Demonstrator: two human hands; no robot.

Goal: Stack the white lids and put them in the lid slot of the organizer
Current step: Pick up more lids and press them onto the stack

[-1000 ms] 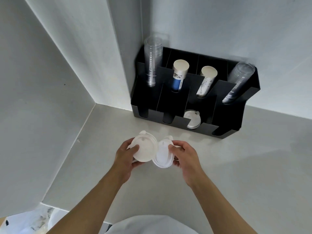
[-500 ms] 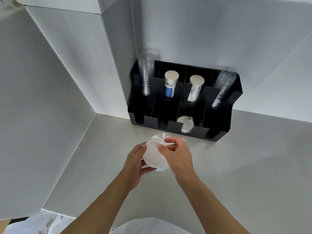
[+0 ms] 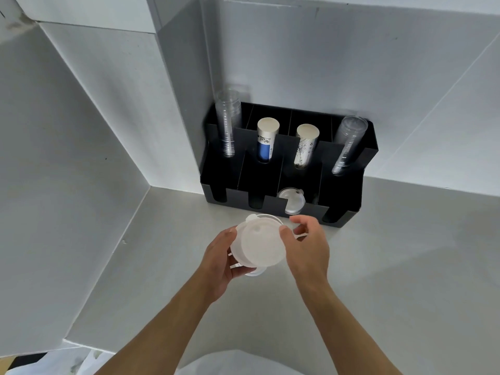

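Note:
A stack of white lids is held just above the counter, in front of the black organizer. My left hand cups the stack from the left and underneath. My right hand touches its right rim with thumb and fingertips, the other fingers spread. Several white lids lie in the organizer's third front slot from the left, showing through its cut-out.
The organizer stands in the corner against white walls. Its back row holds two stacks of clear cups and two stacks of paper cups. The grey counter stretches right and towards me.
The two separate lid piles have been brought together into one stack. My right hand moved from on top of the stack to its right rim. The view has come closer to the organizer.

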